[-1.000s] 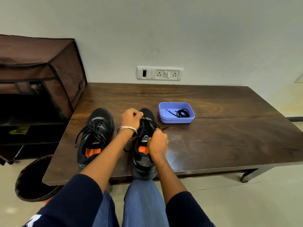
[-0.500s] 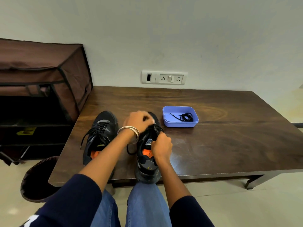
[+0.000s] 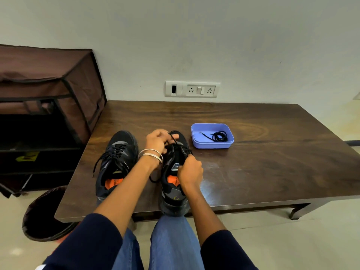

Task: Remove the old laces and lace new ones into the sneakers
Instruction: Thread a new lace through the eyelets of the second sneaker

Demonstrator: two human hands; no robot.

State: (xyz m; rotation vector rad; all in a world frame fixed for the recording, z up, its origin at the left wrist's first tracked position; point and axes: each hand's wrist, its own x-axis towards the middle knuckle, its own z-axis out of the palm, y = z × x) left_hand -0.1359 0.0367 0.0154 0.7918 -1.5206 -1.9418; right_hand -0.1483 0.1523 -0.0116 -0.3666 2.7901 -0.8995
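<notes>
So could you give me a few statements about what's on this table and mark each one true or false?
1. Both hands work on the right sneaker. True: the left hand and right hand pinch its black lace.
2. The blue tray holds a coiled black lace. True.
3. The left sneaker has no lace. False: it is laced, ends hanging loose.
4. The tray sits between the two sneakers. False: it sits right of both.
5. A bangle is on the left wrist. True.

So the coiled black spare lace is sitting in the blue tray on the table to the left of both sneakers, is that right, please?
Not quite: in the head view the blue tray with the coiled black spare lace stands to the right of both sneakers, on the table.
</notes>
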